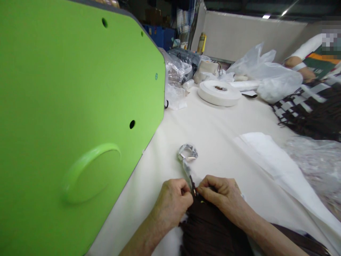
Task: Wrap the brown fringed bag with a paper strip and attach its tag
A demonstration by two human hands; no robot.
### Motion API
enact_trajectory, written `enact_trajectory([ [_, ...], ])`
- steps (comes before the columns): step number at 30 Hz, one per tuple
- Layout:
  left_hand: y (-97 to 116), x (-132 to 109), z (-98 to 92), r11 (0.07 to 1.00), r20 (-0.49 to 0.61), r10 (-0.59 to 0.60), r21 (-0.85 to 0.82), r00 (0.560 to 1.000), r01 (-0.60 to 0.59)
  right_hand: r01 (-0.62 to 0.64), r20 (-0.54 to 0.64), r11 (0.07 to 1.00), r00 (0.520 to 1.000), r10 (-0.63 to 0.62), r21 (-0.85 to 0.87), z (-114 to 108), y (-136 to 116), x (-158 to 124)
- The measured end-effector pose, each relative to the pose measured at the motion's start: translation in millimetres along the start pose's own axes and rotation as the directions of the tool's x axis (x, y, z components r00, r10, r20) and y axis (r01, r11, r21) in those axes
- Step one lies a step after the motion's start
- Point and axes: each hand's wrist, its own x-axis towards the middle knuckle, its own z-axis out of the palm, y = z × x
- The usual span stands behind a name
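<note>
My left hand (174, 201) is closed, its curled fingers against the upper left edge of dark brown cloth (213, 231) that hangs toward me. Thumb and fingers of my right hand (220, 190) are pinched together at the same upper edge. Between the fingertips sits a small dark piece (193, 186) with a metallic glint; what each hand grips exactly is partly hidden. Just beyond lies a shiny, clear-wrapped ring (188, 152), with a pale band running from it down to the dark piece.
A tall green panel (80, 89) with a moulded oval stands on the left. On the white table (165, 153) lie a white tape roll (220, 93), plastic bags (279, 81), white cloth (282, 163) and dark brown pieces with white strips (311, 106). A person's arm (301, 67) shows at far right.
</note>
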Motion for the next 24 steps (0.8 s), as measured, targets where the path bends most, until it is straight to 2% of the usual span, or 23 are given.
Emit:
enact_trajectory([
  [5,2.5,-1.1,-1.8,0.998,-0.028,-0.055,-0.023,0.998,0.054,-0.019,0.019,1.0,1.0,0.019,0.024,-1.0,-0.7,-0.4],
  [11,5.0,2.9,0.3,1.0,-0.062,-0.003,-0.007,0.998,0.003,-0.017,0.01,1.0,1.0,0.017,0.014,-0.7,-2.1,-0.6],
  [15,6.8,8.1,4.1,1.0,-0.073,-0.015,0.02,0.997,0.016,-0.004,0.003,1.0,1.0,0.004,0.009,-0.9,-2.4,-0.2],
  [19,12.3,11.1,4.5,0.993,-0.053,-0.1,0.062,0.994,0.103,-0.008,-0.001,1.0,1.0,0.008,-0.008,-0.9,-2.7,-0.7],
  [22,16.8,12.6,3.5,0.981,0.001,-0.186,0.054,0.983,0.185,0.003,-0.004,1.0,1.0,-0.003,-0.015,-0.1,-1.5,-1.2],
  [24,18.8,14.0,3.4,0.979,0.017,-0.196,0.062,0.98,0.195,0.019,-0.007,1.0,1.0,-0.019,-0.019,0.6,0.0,-1.3],
])
